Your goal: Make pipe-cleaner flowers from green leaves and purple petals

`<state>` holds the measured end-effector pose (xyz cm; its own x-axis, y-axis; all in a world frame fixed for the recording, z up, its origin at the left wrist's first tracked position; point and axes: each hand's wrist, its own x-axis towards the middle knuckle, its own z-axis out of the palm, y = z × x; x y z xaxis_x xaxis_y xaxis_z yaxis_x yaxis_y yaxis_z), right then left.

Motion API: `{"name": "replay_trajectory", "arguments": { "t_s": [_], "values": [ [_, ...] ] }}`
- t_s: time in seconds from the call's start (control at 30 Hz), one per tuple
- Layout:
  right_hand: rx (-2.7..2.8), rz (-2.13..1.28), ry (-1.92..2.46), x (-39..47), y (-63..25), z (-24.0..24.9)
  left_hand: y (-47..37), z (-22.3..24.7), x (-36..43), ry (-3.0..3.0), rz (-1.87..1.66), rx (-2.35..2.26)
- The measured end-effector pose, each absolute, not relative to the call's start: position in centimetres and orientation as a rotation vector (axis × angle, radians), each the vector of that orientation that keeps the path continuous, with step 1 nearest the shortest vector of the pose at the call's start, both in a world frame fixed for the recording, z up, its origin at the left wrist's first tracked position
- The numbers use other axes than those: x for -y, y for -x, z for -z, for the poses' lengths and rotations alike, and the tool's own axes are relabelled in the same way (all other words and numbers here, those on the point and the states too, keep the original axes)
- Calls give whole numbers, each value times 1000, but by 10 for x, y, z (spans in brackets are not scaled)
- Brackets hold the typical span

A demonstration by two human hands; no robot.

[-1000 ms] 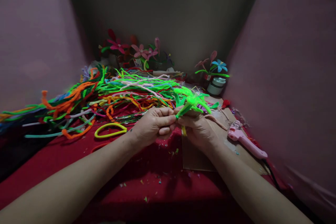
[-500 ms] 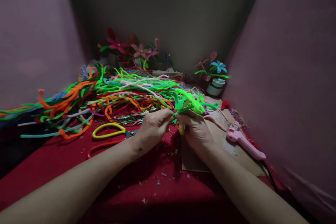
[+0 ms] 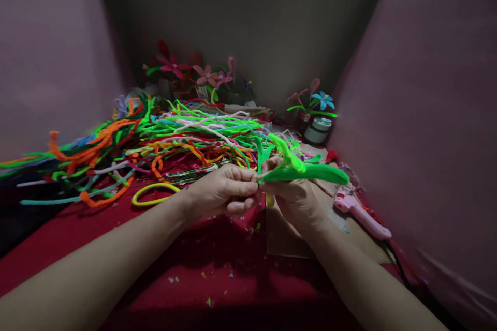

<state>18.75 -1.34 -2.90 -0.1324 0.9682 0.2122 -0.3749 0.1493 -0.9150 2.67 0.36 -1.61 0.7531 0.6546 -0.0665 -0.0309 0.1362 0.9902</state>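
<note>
Both my hands meet over the red cloth at a bunch of green pipe-cleaner leaves [image 3: 306,172]. My left hand [image 3: 233,189] pinches its narrow base between thumb and fingertips. Beside it, my right hand [image 3: 293,199] is closed around the lower part of the bunch, with its thumb close to the left fingertips. One long dark-green leaf points right across the right hand, and lighter green loops stand above it. A small yellow piece [image 3: 269,199] shows below the right fingers; what it belongs to is hidden. My left forearm covers part of the yellow-handled scissors [image 3: 155,194].
A large heap of coloured pipe cleaners [image 3: 194,132] spreads behind and left. To the right, a pink glue gun [image 3: 361,213] rests on brown cardboard [image 3: 287,238]. Finished flowers [image 3: 205,75] and a grey-white jar [image 3: 318,129] stand at the back. Small scraps dot the red cloth [image 3: 186,264].
The long dark-green leaf has swung out to the right over my right hand. My left hand has turned, so its fingers now show below the thumb, and its forearm covers more of the scissors.
</note>
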Motion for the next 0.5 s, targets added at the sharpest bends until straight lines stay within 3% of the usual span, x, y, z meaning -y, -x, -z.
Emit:
{"name": "replay_trajectory", "arguments": {
  "t_s": [0.1,0.2,0.33,0.5],
  "values": [
    [1055,-1221,732,10,-181,33,-32,21,-1,-1840,-931,-853],
    [1027,-1182,710,9,-174,35,-36,31,0,-2164,-1215,-848],
    [1065,-1154,689,9,-174,37,-35,32,-4,-1888,-1032,-906],
    [1174,-1276,769,9,-185,36,-30,22,-8,-1413,-727,-627]
  ]
}}
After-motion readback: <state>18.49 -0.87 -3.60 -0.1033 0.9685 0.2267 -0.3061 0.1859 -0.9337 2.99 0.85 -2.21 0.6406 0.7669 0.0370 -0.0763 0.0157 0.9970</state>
